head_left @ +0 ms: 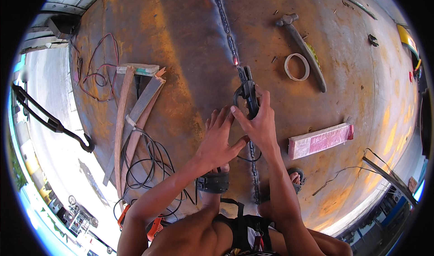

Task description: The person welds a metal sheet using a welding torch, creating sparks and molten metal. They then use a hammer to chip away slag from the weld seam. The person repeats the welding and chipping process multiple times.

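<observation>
A: Two bare hands at the weld seam (226, 30). Right hand (260, 125) grips the electrode holder (247, 91), tip glowing; left hand (219, 140) spread, bracing it.
B: Likely risk: burns. Skin sits close to the arc, and the cable (149, 161) snags nearby.

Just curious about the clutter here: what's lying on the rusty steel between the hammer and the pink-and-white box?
In the head view, a white tape ring lies right beside the hammer. Below it, down to the pink-and-white box, only bare rusty steel shows.
</observation>
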`<state>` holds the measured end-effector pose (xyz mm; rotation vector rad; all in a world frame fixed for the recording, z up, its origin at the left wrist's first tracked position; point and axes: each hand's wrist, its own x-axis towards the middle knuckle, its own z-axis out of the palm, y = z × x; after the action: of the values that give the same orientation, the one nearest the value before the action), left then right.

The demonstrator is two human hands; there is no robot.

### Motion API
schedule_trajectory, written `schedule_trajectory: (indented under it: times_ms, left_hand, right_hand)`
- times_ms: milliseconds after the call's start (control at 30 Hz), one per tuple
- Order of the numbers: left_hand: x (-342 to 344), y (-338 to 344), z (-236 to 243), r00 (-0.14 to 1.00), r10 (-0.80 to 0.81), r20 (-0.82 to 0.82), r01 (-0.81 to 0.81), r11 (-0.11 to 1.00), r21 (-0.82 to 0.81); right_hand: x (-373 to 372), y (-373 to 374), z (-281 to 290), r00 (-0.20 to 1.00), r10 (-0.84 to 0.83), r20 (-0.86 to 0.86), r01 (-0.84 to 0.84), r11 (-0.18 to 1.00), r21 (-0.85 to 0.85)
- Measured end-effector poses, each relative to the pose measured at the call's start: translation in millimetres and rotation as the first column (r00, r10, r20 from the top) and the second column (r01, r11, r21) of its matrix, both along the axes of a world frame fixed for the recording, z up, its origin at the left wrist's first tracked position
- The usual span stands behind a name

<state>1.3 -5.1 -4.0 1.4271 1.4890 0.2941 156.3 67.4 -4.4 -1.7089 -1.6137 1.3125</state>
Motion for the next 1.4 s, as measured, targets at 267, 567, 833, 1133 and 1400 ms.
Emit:
schedule_trajectory:
  times_ms: [267,567,833,1133,1400]
  left_hand:
    - [0,2,3,1.0,0.016,-0.01,-0.016,1.0,0.014]
    - [2,1,3,0.999,0.04,0.003,-0.04,0.999,0.02]
    - [-2,1,-4,1.0,-0.007,-0.006,0.008,0.997,0.077]
    - [-1,3,2,1.0,0.015,0.016,-0.016,0.999,0.049]
    - [0,3,9,0.998,0.043,0.036,-0.044,0.999,0.012]
  right_hand:
    - [-2,2,2,1.0,-0.004,0.001,0.004,0.999,-0.037]
    - [-1,0,-2,0.999,-0.009,-0.038,0.009,1.0,-0.006]
    - [-3,2,1,0.999,0.0,-0.039,-0.002,0.999,-0.053]
    - [-2,-1,-9,0.997,-0.033,-0.073,0.036,0.999,0.041]
    - [19,-11,-3,0.932,-0.318,-0.175,0.332,0.942,0.053]
